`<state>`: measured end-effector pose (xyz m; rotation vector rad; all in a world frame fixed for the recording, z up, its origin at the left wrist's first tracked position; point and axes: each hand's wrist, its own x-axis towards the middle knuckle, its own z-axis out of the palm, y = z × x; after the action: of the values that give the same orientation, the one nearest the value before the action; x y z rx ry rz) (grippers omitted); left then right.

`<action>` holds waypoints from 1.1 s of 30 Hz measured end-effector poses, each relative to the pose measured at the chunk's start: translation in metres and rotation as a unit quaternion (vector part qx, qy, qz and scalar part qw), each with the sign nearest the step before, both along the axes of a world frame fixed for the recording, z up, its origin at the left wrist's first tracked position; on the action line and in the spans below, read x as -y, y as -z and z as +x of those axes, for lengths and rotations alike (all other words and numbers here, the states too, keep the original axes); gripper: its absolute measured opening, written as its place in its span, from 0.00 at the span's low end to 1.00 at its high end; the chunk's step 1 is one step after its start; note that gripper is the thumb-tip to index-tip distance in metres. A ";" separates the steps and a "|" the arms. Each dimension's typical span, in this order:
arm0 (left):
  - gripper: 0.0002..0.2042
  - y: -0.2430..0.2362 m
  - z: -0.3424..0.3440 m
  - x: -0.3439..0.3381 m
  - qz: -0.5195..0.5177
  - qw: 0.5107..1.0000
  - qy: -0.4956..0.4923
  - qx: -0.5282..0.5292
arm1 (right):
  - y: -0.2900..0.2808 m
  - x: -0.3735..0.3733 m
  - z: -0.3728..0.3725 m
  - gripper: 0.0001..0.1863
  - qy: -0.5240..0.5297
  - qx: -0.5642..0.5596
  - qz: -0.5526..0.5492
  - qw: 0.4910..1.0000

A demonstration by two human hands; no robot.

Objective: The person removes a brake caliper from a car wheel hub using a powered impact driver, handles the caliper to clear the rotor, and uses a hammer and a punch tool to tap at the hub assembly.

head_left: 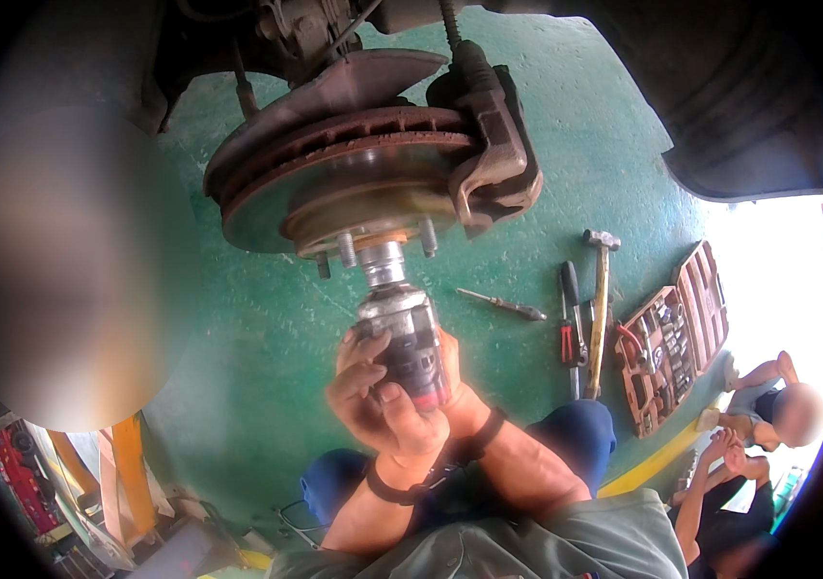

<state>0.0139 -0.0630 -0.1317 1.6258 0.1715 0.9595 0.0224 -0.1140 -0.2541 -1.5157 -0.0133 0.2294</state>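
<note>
A black-and-silver impact wrench with a red band (411,357) points up toward the centre of a wheel hub, a silver socket (382,262) on its nose meeting it among the threaded studs (428,236). My left hand (383,405) is closed round the wrench body from the left. My right hand (452,391) grips it from behind on the right, its fingers mostly hidden by the tool. Above the hub are a rusty-edged brake disc (339,169), a curved shield plate (373,82) and a caliper bracket (498,145) at the right side.
On the green floor (547,125) lie a screwdriver (518,309), long red-and-black handled tools (571,328), a hammer (597,309) and an open socket case (662,347). Two people (780,415) (720,511) sit at lower right. A wheel-arch panel (759,164) overhangs upper right. A blurred shape (64,270) fills the left.
</note>
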 end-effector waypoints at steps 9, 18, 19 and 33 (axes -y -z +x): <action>0.12 0.002 0.000 0.001 -0.013 1.000 0.001 0.010 | 0.000 0.000 0.000 0.20 0.002 0.001 -0.006 1.000; 0.12 0.004 -0.002 0.002 -0.033 0.999 -0.006 -0.001 | 0.002 0.000 0.001 0.19 0.006 0.001 -0.009 1.000; 0.13 0.004 -0.002 0.001 -0.024 1.000 -0.014 -0.009 | 0.003 -0.001 0.000 0.19 0.008 0.000 -0.010 1.000; 0.12 -0.001 0.001 0.004 -0.035 0.999 -0.022 -0.017 | -0.005 0.001 0.004 0.20 0.013 0.037 -0.016 0.999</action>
<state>0.0154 -0.0673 -0.1303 1.5805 0.2631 0.9497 0.0264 -0.1150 -0.2487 -1.5552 -0.0487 0.1520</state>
